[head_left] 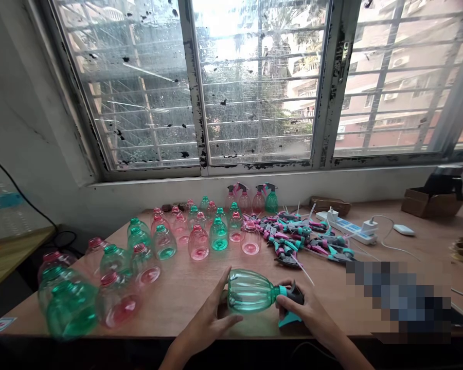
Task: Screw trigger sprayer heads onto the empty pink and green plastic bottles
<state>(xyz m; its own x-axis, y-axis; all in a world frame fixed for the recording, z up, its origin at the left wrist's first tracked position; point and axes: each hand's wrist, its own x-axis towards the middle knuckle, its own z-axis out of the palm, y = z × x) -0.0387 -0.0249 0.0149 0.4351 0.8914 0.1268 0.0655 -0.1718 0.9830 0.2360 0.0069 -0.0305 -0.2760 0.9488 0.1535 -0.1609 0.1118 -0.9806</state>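
A green translucent spray bottle (250,292) lies on its side near the front edge of the wooden table (185,293). My left hand (210,321) cups its base, fingers wrapped around the body. My right hand (303,311) is closed on the black and teal trigger head (291,298) sitting at the bottle's neck. A pile of loose pink and teal trigger heads (304,239) with white dip tubes lies behind the bottle. Several headless green and pink bottles (196,234) stand upright at the back left.
Three or so finished spray bottles (254,199) stand by the window sill. More bottles (73,303) crowd the front left corner. A white power strip (347,226), a cardboard box (432,203) and a blurred patch (401,300) occupy the right side.
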